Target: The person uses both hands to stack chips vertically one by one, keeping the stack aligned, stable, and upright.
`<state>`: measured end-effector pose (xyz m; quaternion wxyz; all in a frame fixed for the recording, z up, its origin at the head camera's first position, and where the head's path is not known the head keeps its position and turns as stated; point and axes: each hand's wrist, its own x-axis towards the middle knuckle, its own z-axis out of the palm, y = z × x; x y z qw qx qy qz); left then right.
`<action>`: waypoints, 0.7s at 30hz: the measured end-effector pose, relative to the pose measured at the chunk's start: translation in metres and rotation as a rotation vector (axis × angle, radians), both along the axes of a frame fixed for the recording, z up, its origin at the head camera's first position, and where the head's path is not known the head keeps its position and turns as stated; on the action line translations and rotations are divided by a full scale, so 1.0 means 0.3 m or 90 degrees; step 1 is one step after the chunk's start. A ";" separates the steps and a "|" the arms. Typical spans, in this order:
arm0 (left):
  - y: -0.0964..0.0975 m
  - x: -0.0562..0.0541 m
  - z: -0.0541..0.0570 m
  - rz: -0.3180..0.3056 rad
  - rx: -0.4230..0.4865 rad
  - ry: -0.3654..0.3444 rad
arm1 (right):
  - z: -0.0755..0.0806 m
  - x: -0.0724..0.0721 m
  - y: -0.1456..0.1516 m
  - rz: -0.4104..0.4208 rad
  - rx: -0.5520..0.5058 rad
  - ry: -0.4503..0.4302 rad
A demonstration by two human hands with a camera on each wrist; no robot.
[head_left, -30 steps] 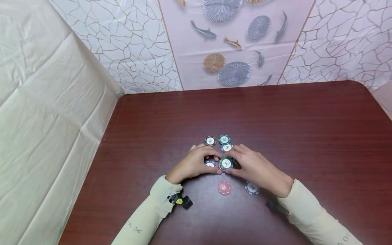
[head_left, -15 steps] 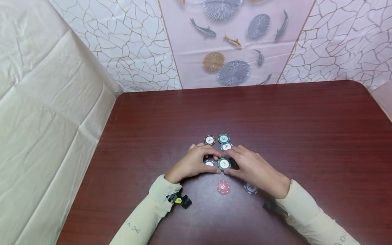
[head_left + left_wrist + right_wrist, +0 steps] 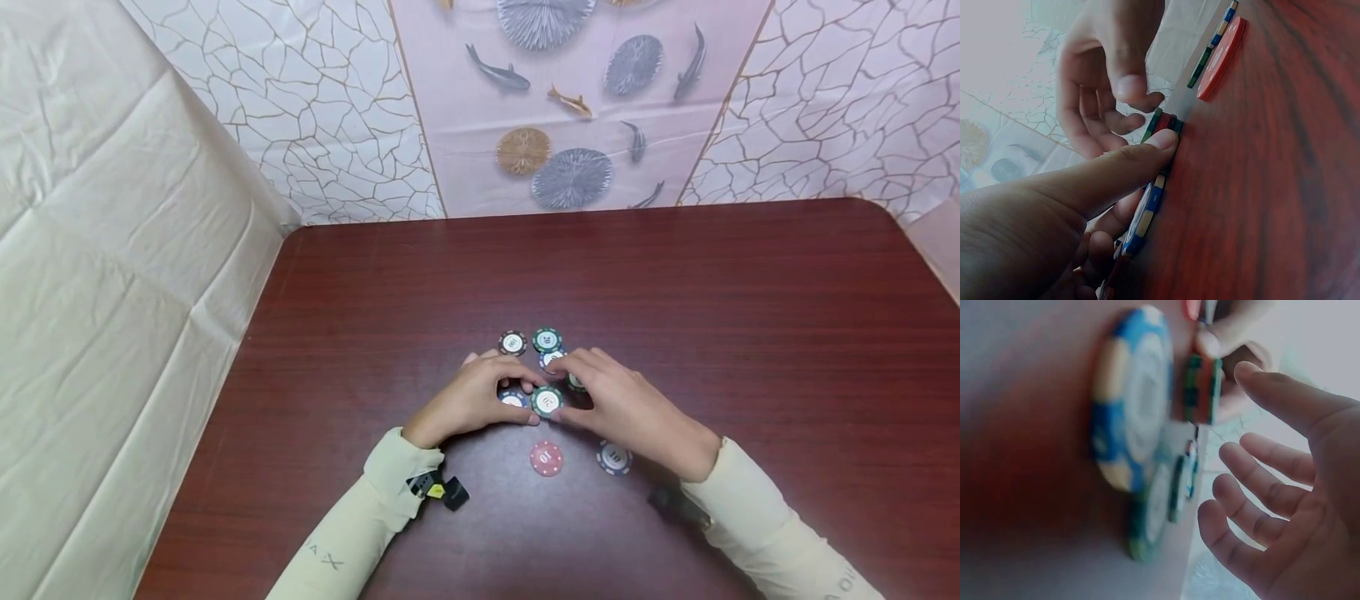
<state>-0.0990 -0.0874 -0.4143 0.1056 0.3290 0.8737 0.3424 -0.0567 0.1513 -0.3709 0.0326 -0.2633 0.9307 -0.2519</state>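
A short stack of poker chips (image 3: 546, 402) stands mid-table, with a green chip on top marked 20. The right wrist view shows a red layer (image 3: 1204, 394) between green ones. My left hand (image 3: 480, 396) holds the stack at its left side, thumb (image 3: 1163, 140) against the edge. Beside the stack, partly under that hand, lies a blue chip (image 3: 513, 399). My right hand (image 3: 626, 408) hovers on the other side, fingers loosely bent and thumb apart from the stack, holding nothing. Another green chip (image 3: 575, 382) peeks out beneath its fingers.
Behind the stack lie a black chip (image 3: 513, 342), a green chip (image 3: 547, 340) and a blue chip (image 3: 552, 360). Nearer the front are a red chip (image 3: 546, 458) and a blue chip (image 3: 614, 457). The brown table (image 3: 420, 283) meets patterned cloth at its back.
The top green chip has shifted slightly left, covering the red chip beneath that showed earlier. My right hand has drawn back a little to the right, and the green chip under it now shows.
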 end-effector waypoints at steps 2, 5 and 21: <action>0.000 0.001 -0.002 -0.001 0.002 -0.002 | 0.014 -0.004 0.014 -0.011 -0.009 -0.016; 0.000 0.001 -0.006 -0.002 0.003 -0.011 | 0.032 -0.013 0.040 -0.030 -0.026 -0.041; 0.000 0.002 0.004 -0.003 0.018 -0.017 | -0.024 -0.081 0.123 -0.019 -0.037 -0.068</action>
